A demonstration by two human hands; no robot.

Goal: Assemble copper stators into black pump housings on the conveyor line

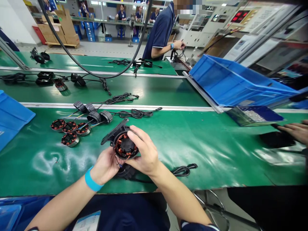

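Between my two hands is a motor stator (126, 145) with copper windings and a black centre, set against a black plastic bracket (115, 132). My left hand (106, 163), with a light blue band at the wrist, is closed around the bracket's underside and the stator's lower left. The fingers of my right hand (146, 152) grip the stator's right rim. Thin wires (119, 164) hang below it. Under my hands a black housing (126, 171) lies on the green bench, partly hidden, with a coiled black cable (185, 170) to its right.
Several stators (69, 139) wired to black caps (106, 117) lie at left, with cables (139, 113) behind. A blue bin (14, 118) stands at far left, another blue crate (238, 83) at right beside a parts tray (255, 115). A co-worker's hand (297, 131) touches a black part (276, 138).
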